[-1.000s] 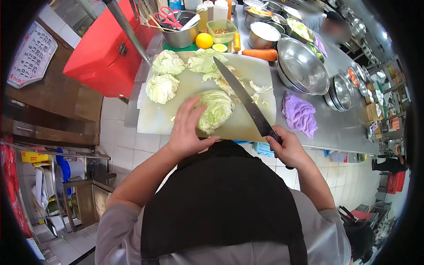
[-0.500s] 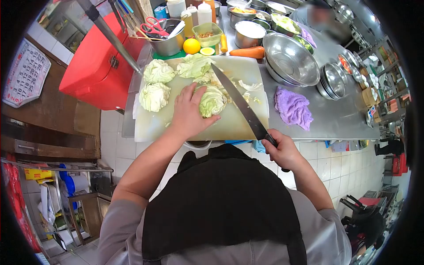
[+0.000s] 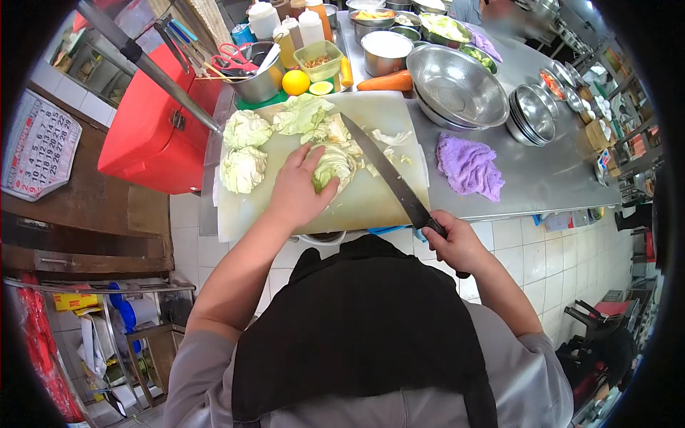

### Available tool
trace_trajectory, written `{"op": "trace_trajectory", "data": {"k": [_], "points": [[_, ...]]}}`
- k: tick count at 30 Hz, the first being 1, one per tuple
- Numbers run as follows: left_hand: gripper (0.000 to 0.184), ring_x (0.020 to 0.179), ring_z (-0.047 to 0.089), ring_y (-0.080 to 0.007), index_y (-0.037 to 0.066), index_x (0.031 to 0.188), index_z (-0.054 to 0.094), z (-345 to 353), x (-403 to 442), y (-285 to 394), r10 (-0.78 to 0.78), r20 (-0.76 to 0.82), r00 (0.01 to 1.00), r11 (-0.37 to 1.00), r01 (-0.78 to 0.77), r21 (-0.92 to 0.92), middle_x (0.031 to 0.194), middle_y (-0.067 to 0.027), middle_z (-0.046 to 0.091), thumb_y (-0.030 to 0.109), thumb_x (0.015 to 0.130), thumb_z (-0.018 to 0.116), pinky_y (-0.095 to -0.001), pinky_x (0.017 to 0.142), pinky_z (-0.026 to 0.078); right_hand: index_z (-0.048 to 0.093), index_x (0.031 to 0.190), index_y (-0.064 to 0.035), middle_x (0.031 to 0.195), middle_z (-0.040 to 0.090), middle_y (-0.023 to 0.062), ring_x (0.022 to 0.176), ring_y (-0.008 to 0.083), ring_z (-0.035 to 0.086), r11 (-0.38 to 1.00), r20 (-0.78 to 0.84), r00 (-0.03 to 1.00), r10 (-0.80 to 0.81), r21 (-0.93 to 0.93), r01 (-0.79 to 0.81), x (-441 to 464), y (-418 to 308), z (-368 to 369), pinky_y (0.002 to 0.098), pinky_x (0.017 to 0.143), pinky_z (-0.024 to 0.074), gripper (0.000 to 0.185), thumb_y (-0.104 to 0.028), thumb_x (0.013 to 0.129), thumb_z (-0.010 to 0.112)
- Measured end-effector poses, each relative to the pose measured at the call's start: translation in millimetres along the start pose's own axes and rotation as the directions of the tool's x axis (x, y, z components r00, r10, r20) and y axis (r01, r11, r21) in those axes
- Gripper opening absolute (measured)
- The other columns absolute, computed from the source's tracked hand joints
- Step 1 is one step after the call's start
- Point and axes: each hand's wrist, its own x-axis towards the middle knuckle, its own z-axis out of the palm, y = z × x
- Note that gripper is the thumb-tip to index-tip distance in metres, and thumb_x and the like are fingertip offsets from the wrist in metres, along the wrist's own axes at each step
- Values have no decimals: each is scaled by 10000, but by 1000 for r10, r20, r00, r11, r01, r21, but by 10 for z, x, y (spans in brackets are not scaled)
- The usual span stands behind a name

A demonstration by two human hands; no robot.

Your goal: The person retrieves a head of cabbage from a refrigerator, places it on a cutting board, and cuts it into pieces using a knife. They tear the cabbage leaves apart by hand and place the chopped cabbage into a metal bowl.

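My left hand (image 3: pixel 300 187) lies against the left side of a cut cabbage piece (image 3: pixel 335 168) on the pale cutting board (image 3: pixel 285 217), its fingers curved round the piece. My right hand (image 3: pixel 455 241) is closed on the black handle of a large knife (image 3: pixel 389 173). The blade points up and left, with its tip near the cabbage scraps. Two cabbage pieces, one (image 3: pixel 247 129) behind the other (image 3: pixel 243 170), sit at the board's left. Loose leaves (image 3: pixel 302 114) lie at the back, and small scraps (image 3: pixel 391 137) are right of the blade.
Behind the board are an orange fruit (image 3: pixel 295 82), a cut lime (image 3: pixel 321 88), a carrot (image 3: pixel 385 81) and a pot of tools (image 3: pixel 258 84). To the right are a steel colander (image 3: pixel 460 85) and a purple cloth (image 3: pixel 469 165). A red cooler (image 3: pixel 153 121) stands left. One person (image 3: pixel 467 11) is beyond the table.
The camera view has shifted. My left hand has slid up the board along with the cabbage piece, towards the leaves, and the piece has turned. The knife remains in my right hand.
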Motion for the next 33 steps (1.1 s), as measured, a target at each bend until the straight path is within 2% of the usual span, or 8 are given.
{"op": "trace_trajectory", "data": {"k": [7, 10, 13, 17, 23, 26, 27, 33], "points": [[570, 1171, 598, -305, 15, 1334, 585, -226, -29, -278, -268, 55, 962, 867, 265, -422, 1343, -217, 578, 339, 891, 739, -383, 1005, 479, 610, 1167, -33, 700, 530, 25, 655, 127, 490, 992, 7, 994, -110, -58, 111, -5, 12, -13, 313, 630, 458, 244, -146, 954, 644], [500, 1140, 606, -201, 43, 1350, 582, -199, -181, -330, -199, 66, 978, 942, 210, -261, 1266, -140, 630, 302, 942, 709, -331, 964, 492, 603, 1197, -34, 728, 569, 85, 661, 181, 533, 977, 37, 986, -162, -131, 166, -23, -86, -37, 343, 653, 475, 283, -129, 931, 632], [441, 1070, 635, -173, 15, 1306, 600, -250, -111, -375, -275, 143, 951, 900, 307, -310, 1183, -111, 669, 265, 955, 696, -304, 924, 506, 592, 1208, -36, 779, 620, 150, 702, 274, 605, 937, 98, 973, -208, -264, 227, -61, -337, -5, 390, 682, 496, 296, -137, 932, 624], [356, 1032, 639, -139, 3, 1213, 628, -453, 220, -546, -356, -103, 929, 860, 283, -424, 1118, -80, 685, 256, 969, 680, -281, 858, 527, 574, 1220, -39, 866, 666, 222, 819, 415, 653, 874, 151, 958, -244, -393, 285, -66, -630, 76, 469, 731, 510, 310, -145, 931, 614], [382, 1007, 653, -171, 31, 1212, 635, -467, 874, -583, -65, -498, 865, 963, -77, -259, 1094, -91, 683, 314, 960, 681, -321, 822, 544, 559, 1221, -36, 920, 675, 249, 869, 466, 644, 795, 149, 950, -276, -520, 313, -82, -933, 250, 520, 765, 511, 315, -139, 926, 603], [405, 1014, 659, -207, 29, 1211, 635, -387, 1066, -510, -5, -370, 929, 947, -115, -301, 1119, -122, 673, 337, 953, 680, -343, 811, 549, 549, 1177, -22, 901, 674, 249, 858, 466, 645, 743, 132, 955, -266, -603, 290, -100, -1044, 344, 524, 757, 512, 275, -124, 925, 591], [432, 1091, 631, -294, 47, 1206, 641, -333, 1095, -492, -40, -306, 951, 911, -91, -402, 1146, -166, 662, 383, 935, 671, -396, 947, 502, 545, 1156, -15, 892, 673, 249, 854, 466, 645, 723, 124, 959, -254, -634, 274, -114, -1092, 372, 526, 753, 512, 257, -118, 925, 587], [386, 1094, 631, -277, 42, 1227, 639, 114, 1118, -708, 104, -338, 935, 916, -223, -333, 1161, -155, 649, 339, 981, 629, -391, 955, 498, 487, 1026, 3, 787, 655, 246, 761, 453, 656, 523, 190, 981, -34, -834, 179, -178, -1598, 469, 534, 672, 513, 155, -113, 941, 544]]}}
